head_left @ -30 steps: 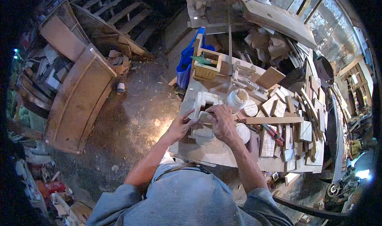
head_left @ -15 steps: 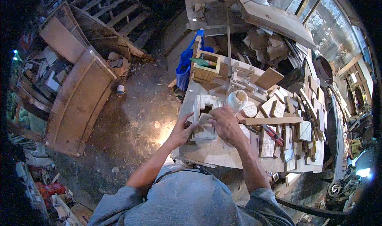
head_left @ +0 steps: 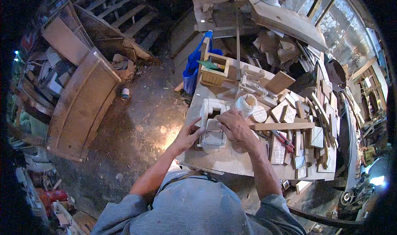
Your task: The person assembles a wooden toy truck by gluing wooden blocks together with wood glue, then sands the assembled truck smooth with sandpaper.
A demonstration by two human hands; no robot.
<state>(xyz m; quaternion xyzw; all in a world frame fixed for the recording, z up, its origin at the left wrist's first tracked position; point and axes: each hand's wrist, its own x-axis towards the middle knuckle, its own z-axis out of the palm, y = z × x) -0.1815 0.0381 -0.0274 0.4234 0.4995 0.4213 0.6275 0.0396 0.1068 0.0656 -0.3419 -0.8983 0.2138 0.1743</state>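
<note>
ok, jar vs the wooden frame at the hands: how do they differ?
Shape: the jar is round; the frame is boxy with a squarish opening.
Size: the jar looks narrower than the frame.
Place: the frame sits between the left hand and right hand; the jar stands just beyond the right hand.
Shared: both pale, both on the table.

Left hand against left side of pale wooden box-like piece on desk. Right hand curled over opposite side, at small flat piece. Just beyond — white open-topped jar. To right — heaped wood offcuts, long strip, red-handled tool. Farther back, yellow box, blue bag left of it.
</note>
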